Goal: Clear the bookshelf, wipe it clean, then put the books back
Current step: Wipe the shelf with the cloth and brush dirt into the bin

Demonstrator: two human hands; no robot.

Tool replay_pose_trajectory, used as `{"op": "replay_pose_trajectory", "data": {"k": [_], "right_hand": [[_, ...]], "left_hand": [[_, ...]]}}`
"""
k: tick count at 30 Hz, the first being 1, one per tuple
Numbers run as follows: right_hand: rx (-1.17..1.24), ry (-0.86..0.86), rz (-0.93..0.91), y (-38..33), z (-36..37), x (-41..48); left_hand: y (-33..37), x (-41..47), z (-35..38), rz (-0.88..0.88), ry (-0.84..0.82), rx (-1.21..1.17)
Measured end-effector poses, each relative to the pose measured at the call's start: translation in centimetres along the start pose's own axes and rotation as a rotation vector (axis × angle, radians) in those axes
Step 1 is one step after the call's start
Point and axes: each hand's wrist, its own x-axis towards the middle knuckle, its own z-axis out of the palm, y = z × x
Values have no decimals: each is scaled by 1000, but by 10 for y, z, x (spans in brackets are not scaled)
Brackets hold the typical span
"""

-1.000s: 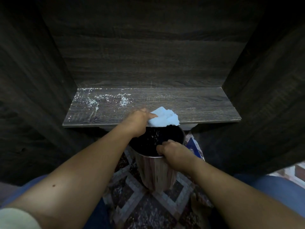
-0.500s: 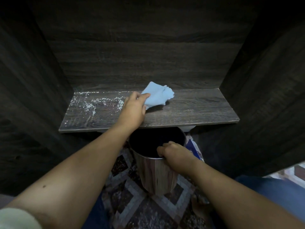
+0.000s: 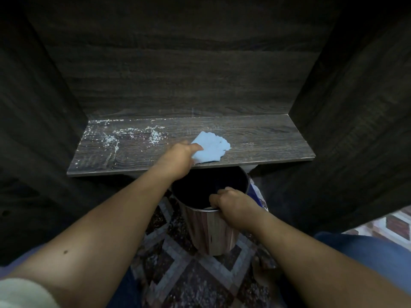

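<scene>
A dark wood shelf board (image 3: 266, 143) spans the bookcase, with no books on it. White crumbs and dust (image 3: 124, 136) are scattered over its left half. My left hand (image 3: 178, 156) grips a light blue cloth (image 3: 210, 147) and presses it flat on the middle of the board near the front edge. Just below the edge stands a round bin (image 3: 211, 230) with a wood-pattern wall and a dark inside. My right hand (image 3: 231, 202) grips the bin's near rim, fingers curled over it.
The bookcase's dark side panels (image 3: 355, 107) close in left and right, with the back panel (image 3: 189, 74) behind. A patterned rug (image 3: 178, 274) lies under the bin. Something blue and white (image 3: 255, 192) shows behind the bin. My knees in blue trousers (image 3: 367, 247) frame the bottom.
My left hand swept the cloth from the shelf's front edge back toward the rear, and has now pulled it forward again to the middle front. My right hand has stayed on the bin's rim.
</scene>
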Motion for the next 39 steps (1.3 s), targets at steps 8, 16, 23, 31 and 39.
{"op": "replay_pose_trajectory", "data": {"k": [8,16,23,31,39], "right_hand": [[3,-55,-8,-15,-5,-10],[4,-57,-16,-13,-7,-8],[-31,0,-38,-8,-7,-3],[-91,55,-65,-16,-4,-8],[-163,83,-150,-39,10,-15]], "left_hand": [[4,-34,-13,32,-38,-217],[1,-28,-17,-18,339,-244],[-3,-17,12,-86,155,-49],[2,-32,-12,37,-11,-150],[-13,-57,-68,-76,249,-131]]}}
